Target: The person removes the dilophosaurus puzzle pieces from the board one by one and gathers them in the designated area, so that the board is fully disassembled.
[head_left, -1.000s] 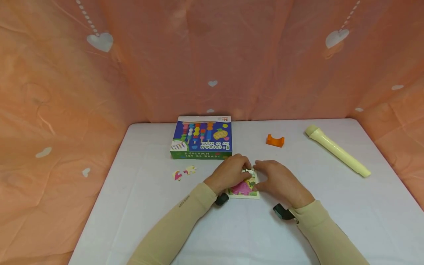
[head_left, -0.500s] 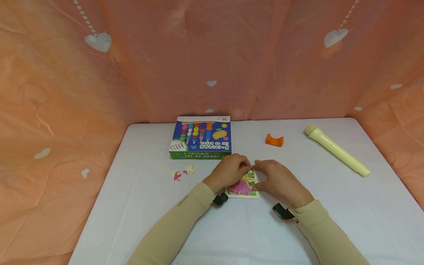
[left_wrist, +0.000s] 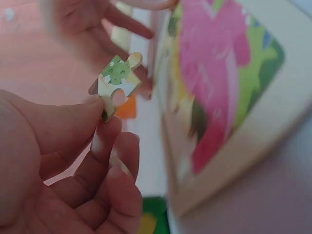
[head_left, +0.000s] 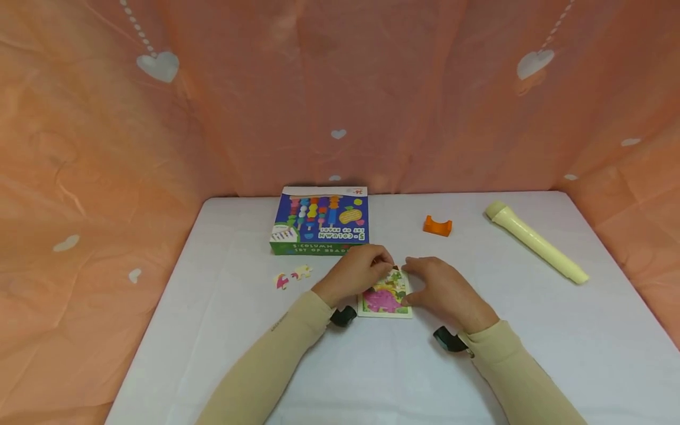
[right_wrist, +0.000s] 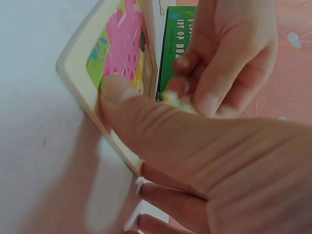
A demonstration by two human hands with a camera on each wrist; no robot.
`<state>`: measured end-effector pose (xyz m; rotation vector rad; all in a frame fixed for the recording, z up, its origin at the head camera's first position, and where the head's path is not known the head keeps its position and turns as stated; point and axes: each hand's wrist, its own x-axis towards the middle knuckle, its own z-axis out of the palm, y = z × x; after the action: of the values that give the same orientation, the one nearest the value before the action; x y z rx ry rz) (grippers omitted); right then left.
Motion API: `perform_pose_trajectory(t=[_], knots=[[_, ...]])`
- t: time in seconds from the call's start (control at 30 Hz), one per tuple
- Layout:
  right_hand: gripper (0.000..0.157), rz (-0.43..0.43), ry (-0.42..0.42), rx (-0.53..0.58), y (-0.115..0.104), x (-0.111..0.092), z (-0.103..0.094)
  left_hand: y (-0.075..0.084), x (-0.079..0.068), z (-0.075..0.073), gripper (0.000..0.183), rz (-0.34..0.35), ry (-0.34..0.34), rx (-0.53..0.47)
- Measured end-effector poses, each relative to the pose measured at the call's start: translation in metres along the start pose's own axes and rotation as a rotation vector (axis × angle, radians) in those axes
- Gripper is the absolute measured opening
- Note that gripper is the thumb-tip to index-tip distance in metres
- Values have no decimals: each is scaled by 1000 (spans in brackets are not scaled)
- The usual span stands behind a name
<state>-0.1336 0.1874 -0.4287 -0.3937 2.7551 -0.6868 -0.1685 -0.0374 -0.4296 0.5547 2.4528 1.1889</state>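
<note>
My left hand (head_left: 353, 271) pinches a small jigsaw piece (left_wrist: 117, 74) between thumb and fingertips. The piece has a green patch with white flowers and is held clear of the puzzle board (head_left: 383, 315). That board has a pale frame around a picture of a pink dinosaur and lies flat before me. At its right side is my right hand (head_left: 446, 292). The thumb (right_wrist: 119, 87) rests over the frame's edge, while the other fingers (right_wrist: 170, 192) lie loosely extended along the outside. In the right wrist view the held piece is blurred and partly hidden.
Two loose jigsaw pieces (head_left: 294, 276) lie left of my left hand. Behind them stands a blue and green bead-set box (head_left: 321, 218). An orange curved block (head_left: 438, 226) and a pale yellow toy microphone (head_left: 536, 242) lie at the right. Peach cloth (head_left: 340, 94) encloses the white table.
My left hand has drawn slightly left and back from the board's upper corner, uncovering more of the picture. The right hand stays at the board's right side.
</note>
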Motion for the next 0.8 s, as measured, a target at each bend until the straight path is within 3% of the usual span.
perform_pose_trajectory(t=[0.13,0.4,0.6,0.8], knots=[[68,14,-5,-13,-3,0,1,-7,-22,-19,13,-38,29,-15],[69,52,-12,-8,-6,-4,2,-39,-58,-59,7,-115,105,115],[69,62,-17,4,-5,-4,1,-52,-62,-75,9,-150,140,167],[69,65,-16,6,-5,-3,1,-55,-58,-73,12,-164,177,195]])
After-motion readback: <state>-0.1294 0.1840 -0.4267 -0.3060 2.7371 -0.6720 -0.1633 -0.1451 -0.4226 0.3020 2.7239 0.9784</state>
